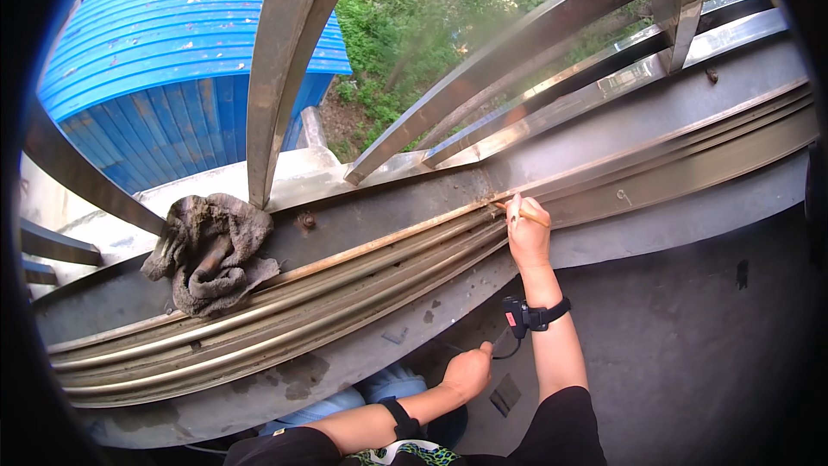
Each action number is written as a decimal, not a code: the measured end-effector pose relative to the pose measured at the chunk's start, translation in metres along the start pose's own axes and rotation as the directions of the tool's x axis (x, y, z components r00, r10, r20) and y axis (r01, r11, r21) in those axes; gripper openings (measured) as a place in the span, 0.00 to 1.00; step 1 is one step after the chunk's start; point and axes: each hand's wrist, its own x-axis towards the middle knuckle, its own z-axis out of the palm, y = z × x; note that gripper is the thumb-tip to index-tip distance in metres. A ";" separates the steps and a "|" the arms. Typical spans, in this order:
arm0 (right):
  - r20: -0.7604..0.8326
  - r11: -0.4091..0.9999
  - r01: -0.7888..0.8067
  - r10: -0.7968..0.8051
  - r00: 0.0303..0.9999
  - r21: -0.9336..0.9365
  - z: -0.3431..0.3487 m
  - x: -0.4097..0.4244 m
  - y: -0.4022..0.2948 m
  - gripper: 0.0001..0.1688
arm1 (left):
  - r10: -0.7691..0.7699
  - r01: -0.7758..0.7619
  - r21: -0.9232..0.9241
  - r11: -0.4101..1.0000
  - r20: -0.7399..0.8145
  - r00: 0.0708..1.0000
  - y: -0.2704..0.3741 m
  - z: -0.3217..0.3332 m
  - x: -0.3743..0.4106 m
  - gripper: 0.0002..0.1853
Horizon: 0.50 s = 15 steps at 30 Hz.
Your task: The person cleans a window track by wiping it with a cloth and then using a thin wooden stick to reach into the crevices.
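Note:
My right hand (532, 236) grips a thin wooden-looking stick (534, 216), its tip down in the sliding-window track (414, 249). The track's metal rails and grooves look brown with dirt. My left hand (467, 372) is curled above my lap, below the sill. A thin greyish shape shows by its thumb, and I cannot tell whether the hand holds it. Farther left, a crumpled, dirty grey-brown cloth (217, 252) lies across the outer ledge and the track's edge.
Metal bars (278, 77) of a window guard rise beyond the ledge (388, 207). Past the right hand, a window frame (686, 162) fills the track. The inner sill (362, 362) has wet-looking patches. Outside stand a blue corrugated metal roof (174, 19) and green plants (388, 77).

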 end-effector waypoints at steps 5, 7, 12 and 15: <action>-0.012 0.971 -0.125 0.130 0.991 0.204 -0.007 0.004 -0.009 0.17 | -0.013 0.013 0.019 1.000 -0.001 1.000 -0.001 0.001 0.001 0.07; -0.006 0.971 -0.141 0.145 0.989 0.193 0.001 -0.002 0.000 0.17 | -0.005 0.005 0.011 1.000 -0.005 1.000 -0.001 0.002 0.001 0.07; 0.006 0.976 -0.101 0.102 0.995 0.193 -0.013 0.003 -0.001 0.24 | 0.005 -0.005 0.010 1.000 -0.015 1.000 -0.002 0.001 0.002 0.07; 0.039 0.986 -0.123 0.119 0.992 0.114 -0.002 -0.002 0.005 0.24 | 0.003 -0.003 0.008 1.000 0.003 1.000 -0.003 0.004 0.000 0.08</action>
